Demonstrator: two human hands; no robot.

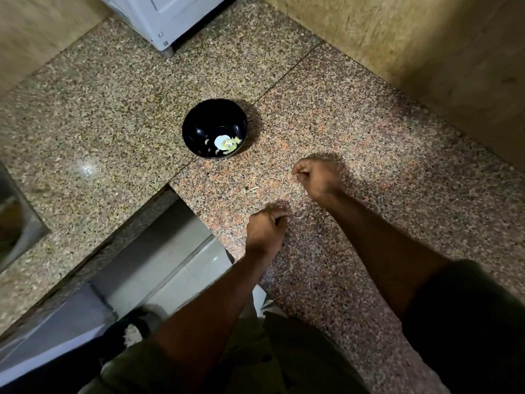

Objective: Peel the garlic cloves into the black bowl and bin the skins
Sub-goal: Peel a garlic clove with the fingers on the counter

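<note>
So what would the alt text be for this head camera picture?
Two hands, left and right, hover with curled fingers over a speckled granite counter. Beyond them sits a black bowl holding a few peeled garlic cloves.

Speckled granite counter (113, 115), tan walls (426, 52), white appliance (170, 18), grey tiled floor (159, 268).

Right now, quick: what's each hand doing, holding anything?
Left hand: fingers curled over the counter; contents cannot be told.
Right hand: fingers curled near the bowl; contents cannot be told.
</note>
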